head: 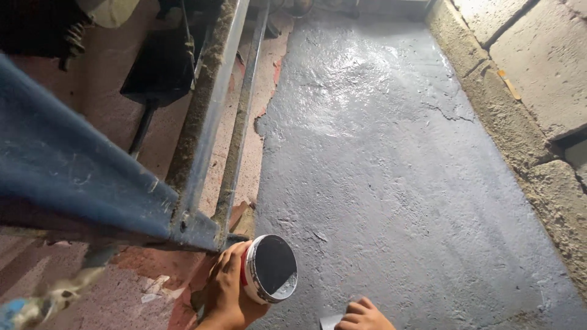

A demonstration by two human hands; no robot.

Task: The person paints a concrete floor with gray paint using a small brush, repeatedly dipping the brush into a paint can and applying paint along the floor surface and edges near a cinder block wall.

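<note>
At the floor's near edge, our left hand point(227, 293) has its fingers wrapped around the side of the tilted paint tub point(269, 269). We judge it rigid, light, slippery when smeared; hold it by the wall. Our right hand point(362, 316) presses a grey scraper point(331, 321) against the coated floor point(391, 171).

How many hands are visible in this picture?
2. The left hand is at the bottom centre and holds a round tub of grey coating. The right hand is at the bottom edge, partly cut off, on a small grey piece.
</note>
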